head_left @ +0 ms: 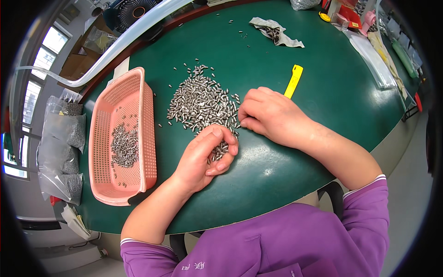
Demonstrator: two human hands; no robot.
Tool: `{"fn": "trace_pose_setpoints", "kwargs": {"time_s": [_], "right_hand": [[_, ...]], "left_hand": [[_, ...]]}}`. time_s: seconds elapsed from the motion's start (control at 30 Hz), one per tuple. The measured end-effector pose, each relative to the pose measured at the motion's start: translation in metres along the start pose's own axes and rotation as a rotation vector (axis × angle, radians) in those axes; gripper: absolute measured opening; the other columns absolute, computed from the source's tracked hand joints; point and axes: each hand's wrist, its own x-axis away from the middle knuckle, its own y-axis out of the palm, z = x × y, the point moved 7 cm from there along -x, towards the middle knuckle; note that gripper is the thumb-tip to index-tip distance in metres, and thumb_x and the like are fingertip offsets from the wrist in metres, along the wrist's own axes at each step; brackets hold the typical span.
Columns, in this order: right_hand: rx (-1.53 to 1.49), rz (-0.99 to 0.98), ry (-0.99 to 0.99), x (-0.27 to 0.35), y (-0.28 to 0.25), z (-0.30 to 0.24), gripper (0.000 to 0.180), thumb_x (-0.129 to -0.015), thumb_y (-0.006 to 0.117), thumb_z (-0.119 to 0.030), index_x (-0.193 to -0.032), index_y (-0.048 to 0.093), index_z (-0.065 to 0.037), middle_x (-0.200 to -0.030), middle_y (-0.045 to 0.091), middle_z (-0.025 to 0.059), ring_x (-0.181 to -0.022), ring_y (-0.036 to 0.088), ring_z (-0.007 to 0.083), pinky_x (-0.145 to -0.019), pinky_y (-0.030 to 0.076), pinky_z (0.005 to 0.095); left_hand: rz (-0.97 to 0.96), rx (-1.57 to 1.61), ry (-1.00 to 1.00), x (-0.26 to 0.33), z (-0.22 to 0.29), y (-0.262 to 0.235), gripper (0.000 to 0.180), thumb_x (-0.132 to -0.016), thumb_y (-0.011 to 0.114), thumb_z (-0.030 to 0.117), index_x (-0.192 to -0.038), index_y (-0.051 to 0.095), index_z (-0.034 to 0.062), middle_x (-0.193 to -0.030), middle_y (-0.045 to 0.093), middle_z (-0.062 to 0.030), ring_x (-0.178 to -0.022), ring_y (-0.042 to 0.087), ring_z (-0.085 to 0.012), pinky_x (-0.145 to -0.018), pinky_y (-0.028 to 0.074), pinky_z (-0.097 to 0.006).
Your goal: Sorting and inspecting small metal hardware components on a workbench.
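The small metal pins [200, 101] lie heaped on the green table [277, 171], just ahead of both hands; they look hard, slick and light, best pinched a few at a time. The left hand [205, 157] is cupped narrow around a clutch of them. The right hand [270, 115] rests curled, fingertips touching the heap's edge. A pink basket [145, 134] sits left of the left hand.

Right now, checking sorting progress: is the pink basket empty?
No, the pink basket holds a small heap of metal pins on its floor.
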Motion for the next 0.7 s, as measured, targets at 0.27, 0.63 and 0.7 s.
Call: {"fn": "trace_pose_setpoints", "kwargs": {"time_s": [0.27, 0.63, 0.7], "right_hand": [[-0.661, 0.009, 0.063, -0.003, -0.003, -0.014, 0.009, -0.083, 0.070, -0.010, -0.091, 0.065, -0.008, -0.088, 0.057, 0.0022, -0.081, 0.056, 0.0152, -0.069, 0.046, 0.0277], [-0.274, 0.095, 0.012, -0.001, -0.006, 0.000, 0.011, -0.079, 0.069, -0.008, -0.089, 0.065, -0.008, -0.088, 0.058, 0.0048, -0.086, 0.057, 0.0212, -0.073, 0.048, 0.0331], [-0.219, 0.068, 0.015, -0.001, -0.003, 0.000, 0.012, -0.078, 0.069, -0.009, -0.089, 0.065, -0.009, -0.089, 0.057, 0.0046, -0.088, 0.057, 0.0226, -0.074, 0.048, 0.0341]], "left_hand": [[0.086, -0.012, -0.028, 0.001, -0.004, -0.001, 0.018, -0.094, 0.055, 0.008, -0.111, 0.050, 0.0092, -0.089, 0.056, -0.0058, -0.055, 0.040, -0.0044, -0.042, 0.024, -0.017], [0.036, 0.011, 0.014, -0.001, 0.000, 0.003, 0.012, -0.099, 0.045, 0.018, -0.099, 0.050, 0.0072, -0.086, 0.055, -0.0080, -0.051, 0.037, -0.0058, -0.040, 0.024, -0.018], [0.039, 0.007, 0.014, 0.000, 0.001, 0.002, 0.012, -0.098, 0.044, 0.018, -0.099, 0.050, 0.0068, -0.086, 0.055, -0.0084, -0.051, 0.037, -0.0061, -0.040, 0.024, -0.018]]}}
